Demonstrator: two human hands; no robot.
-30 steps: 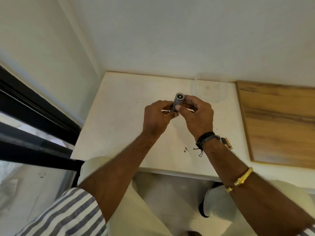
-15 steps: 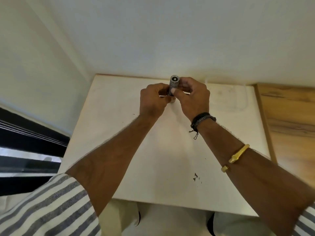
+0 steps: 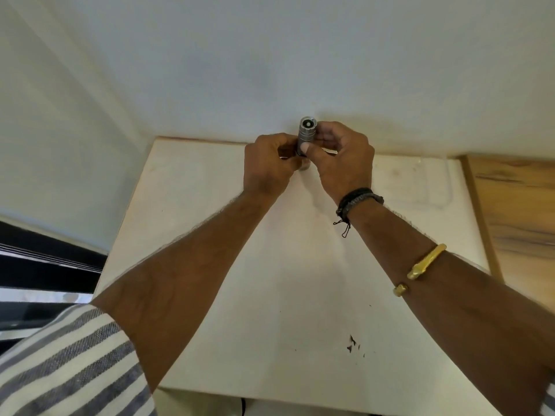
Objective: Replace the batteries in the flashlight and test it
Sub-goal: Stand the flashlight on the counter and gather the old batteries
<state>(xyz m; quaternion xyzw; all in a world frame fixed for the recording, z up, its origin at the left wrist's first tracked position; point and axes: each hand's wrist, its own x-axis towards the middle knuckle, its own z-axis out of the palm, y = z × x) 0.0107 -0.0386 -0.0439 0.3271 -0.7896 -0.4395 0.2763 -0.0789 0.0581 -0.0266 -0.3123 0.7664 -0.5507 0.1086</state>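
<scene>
A small grey metal flashlight point(image 3: 306, 132) is held upright above the far edge of the white table point(image 3: 210, 265), one round end facing up toward me. My right hand point(image 3: 342, 157) grips its upper part, thumb pressed on the barrel. My left hand point(image 3: 268, 165) grips its lower part from the left, and that lower part is mostly hidden by my fingers. No loose batteries are in sight.
A clear plastic tray point(image 3: 420, 181) lies on the table at the far right. A wooden board point(image 3: 516, 211) adjoins the table's right side. White walls close in behind and to the left. Small dark specks point(image 3: 353, 345) mark the table near me.
Both hands have carried the flashlight up and away from me, toward the wall. The view has tilted up, so more wall shows. The grip on the flashlight is unchanged.
</scene>
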